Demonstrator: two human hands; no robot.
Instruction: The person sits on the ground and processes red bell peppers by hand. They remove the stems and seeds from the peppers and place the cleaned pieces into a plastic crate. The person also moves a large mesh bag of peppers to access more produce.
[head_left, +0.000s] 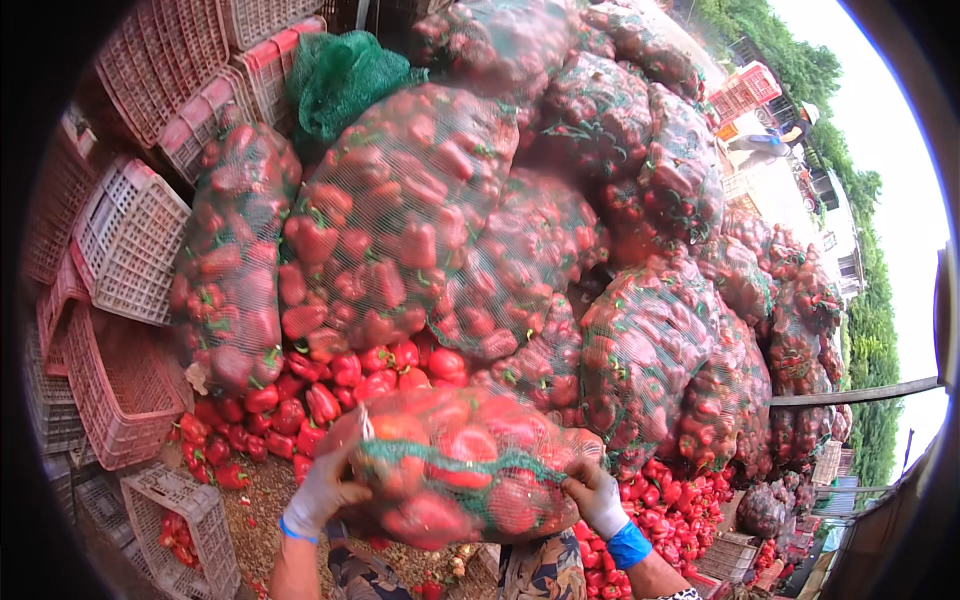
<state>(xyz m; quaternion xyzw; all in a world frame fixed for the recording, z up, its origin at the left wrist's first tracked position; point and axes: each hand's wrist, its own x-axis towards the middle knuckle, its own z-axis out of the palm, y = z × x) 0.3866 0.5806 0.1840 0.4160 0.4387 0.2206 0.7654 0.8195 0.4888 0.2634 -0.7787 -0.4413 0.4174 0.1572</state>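
Observation:
A green mesh sack full of red bell peppers (465, 469) lies across in front of me, over my legs, with a bunched green seam along its upper side. My left hand (326, 484), in a pale glove with a blue cuff, grips the sack's left end. At the right end, my right hand (596, 495) pinches the green mesh edge between thumb and fingers; its glove leaves the fingertips bare. Loose red bell peppers (322, 405) lie heaped just beyond the sack. What the sack's underside rests on is hidden.
Large filled mesh sacks (397, 217) are piled ahead. Plastic crates (135, 240) stand stacked at left, near an upturned-looking crate (180, 525) holding peppers. More loose peppers (667, 502) lie at right. A metal bar (855, 394) juts in at right. A person (780, 139) is far off.

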